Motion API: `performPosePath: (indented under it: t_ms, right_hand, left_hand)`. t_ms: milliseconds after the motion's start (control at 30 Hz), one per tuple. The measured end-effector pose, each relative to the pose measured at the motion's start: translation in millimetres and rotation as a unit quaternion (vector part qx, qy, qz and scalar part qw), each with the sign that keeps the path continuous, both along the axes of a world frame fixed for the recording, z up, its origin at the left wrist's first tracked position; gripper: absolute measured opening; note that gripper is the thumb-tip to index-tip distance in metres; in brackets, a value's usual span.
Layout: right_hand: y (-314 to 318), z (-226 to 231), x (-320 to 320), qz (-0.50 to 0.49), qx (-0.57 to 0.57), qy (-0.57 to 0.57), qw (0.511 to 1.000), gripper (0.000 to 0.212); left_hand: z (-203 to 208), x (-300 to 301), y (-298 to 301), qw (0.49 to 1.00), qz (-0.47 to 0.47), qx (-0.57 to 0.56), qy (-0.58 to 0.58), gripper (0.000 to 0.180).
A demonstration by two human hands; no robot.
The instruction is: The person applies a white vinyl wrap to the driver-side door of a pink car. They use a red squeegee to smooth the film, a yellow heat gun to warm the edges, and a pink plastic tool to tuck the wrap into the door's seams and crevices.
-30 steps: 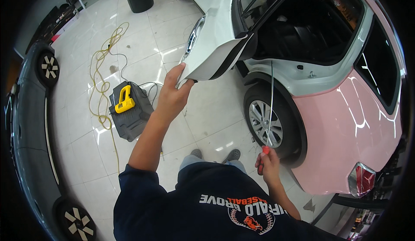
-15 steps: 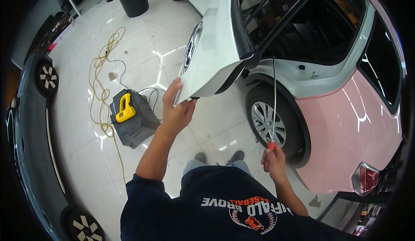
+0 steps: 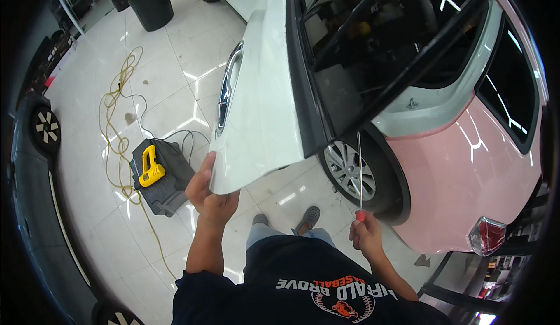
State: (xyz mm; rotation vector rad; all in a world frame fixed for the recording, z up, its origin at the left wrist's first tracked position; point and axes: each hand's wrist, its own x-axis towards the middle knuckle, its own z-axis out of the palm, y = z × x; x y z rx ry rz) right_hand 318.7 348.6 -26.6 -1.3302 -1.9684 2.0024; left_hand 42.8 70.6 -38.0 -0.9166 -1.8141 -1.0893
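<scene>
My left hand (image 3: pixel 214 201) grips the lower rear corner of a white car door (image 3: pixel 265 123), with a finger laid along its outer face and the others bent at the edge. The door stands open, its chrome handle (image 3: pixel 227 88) facing left. In my right hand (image 3: pixel 367 234) is a long thin metal rod with a red handle (image 3: pixel 360 177). It points up and away in front of the rear wheel (image 3: pixel 350 170); its far end is hidden behind the door's window frame. The car's rear side panel (image 3: pixel 434 179) is pink.
A yellow heat gun (image 3: pixel 153 167) lies on a dark grey case (image 3: pixel 169 194) on the tiled floor. Beside it runs a loosely coiled yellow cord (image 3: pixel 116 144). A dark car (image 3: pixel 36 202) stands at the left, and a black bin (image 3: pixel 150 7) at the far side.
The car door has swung nearer to me, my left hand moving with it and shifting its hold. The door's window frame now covers the rod's far end. My right hand still holds the rod.
</scene>
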Motion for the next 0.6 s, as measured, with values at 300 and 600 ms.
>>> performPosePath:
  t_ms: [300,600]
  right_hand:
    - [11,6,-18,0.037,0.015,-0.02,0.999,0.029]
    - [9,-26,-5,0.059,0.002,-0.029,0.998,0.028]
  left_hand:
    - [-9,6,-2,0.998,0.02,0.008,-0.059,0.058]
    - [27,-10,-6,0.987,-0.057,-0.133,-0.066,0.076]
